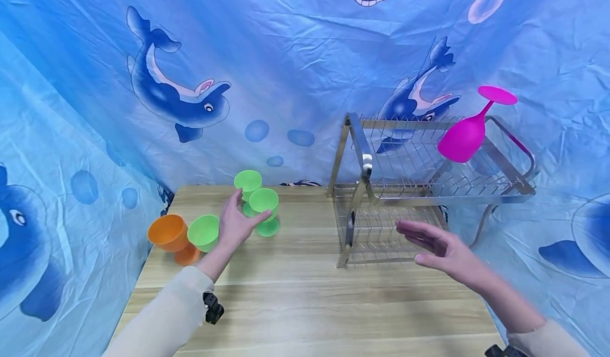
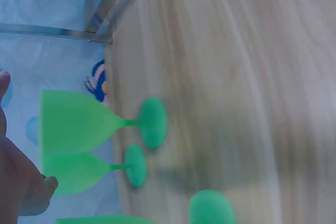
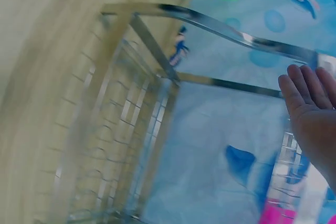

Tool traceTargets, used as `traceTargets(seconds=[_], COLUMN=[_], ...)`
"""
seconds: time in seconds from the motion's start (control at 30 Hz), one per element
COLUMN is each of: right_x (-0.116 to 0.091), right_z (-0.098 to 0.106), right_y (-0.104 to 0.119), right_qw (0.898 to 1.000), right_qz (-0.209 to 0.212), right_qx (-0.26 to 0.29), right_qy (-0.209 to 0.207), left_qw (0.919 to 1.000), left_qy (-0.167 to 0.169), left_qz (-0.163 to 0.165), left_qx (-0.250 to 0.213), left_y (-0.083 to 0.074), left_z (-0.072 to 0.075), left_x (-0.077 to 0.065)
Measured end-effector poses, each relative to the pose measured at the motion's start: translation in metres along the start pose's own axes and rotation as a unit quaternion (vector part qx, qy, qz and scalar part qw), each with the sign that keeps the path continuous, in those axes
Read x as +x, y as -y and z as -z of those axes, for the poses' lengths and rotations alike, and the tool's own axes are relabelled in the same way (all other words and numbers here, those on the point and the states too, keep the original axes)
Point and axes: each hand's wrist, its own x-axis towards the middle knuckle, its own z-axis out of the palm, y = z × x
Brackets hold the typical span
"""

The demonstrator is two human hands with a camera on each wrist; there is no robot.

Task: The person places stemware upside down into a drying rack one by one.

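Observation:
My left hand (image 1: 236,223) reaches over the table with thumb and fingers spread, beside two upright green goblets, one nearer (image 1: 263,201) and one farther back (image 1: 248,181). Whether it touches either is unclear. In the left wrist view the same nearer goblet (image 2: 79,121) stands between thumb and fingers. A third green goblet (image 1: 204,232) is partly hidden behind the left hand and wrist, next to an orange goblet (image 1: 168,233). In front of a two-tier metal dish rack (image 1: 452,201), my right hand (image 1: 443,253) hovers with nothing in it, fingers extended. A magenta goblet (image 1: 462,139) sits upside down and tilted on the rack's upper tier.
The wooden table (image 1: 305,304) bears the goblets at the left and the rack at the right. A blue dolphin-print curtain (image 1: 295,71) hangs behind the table and along both sides. Below the upper tier lies the rack's wire lower tier (image 1: 381,235).

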Motion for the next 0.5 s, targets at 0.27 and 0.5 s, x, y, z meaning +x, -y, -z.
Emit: traceTargets(seconds=[0.27, 0.5], right_x=[0.006, 0.006], right_z=[-0.024, -0.035], right_y=[-0.032, -0.055], right_qw=[0.999, 0.997], right_qz=[-0.026, -0.056], right_qx=[0.024, 0.044], right_qy=[0.017, 0.031], left_qw=[0.9986, 0.9950], left_qy=[-0.039, -0.076], left_qz=[0.027, 0.051], left_qx=[-0.022, -0.040], left_y=[0.015, 0.024], left_z=[-0.030, -0.053], left_x=[0.001, 0.004])
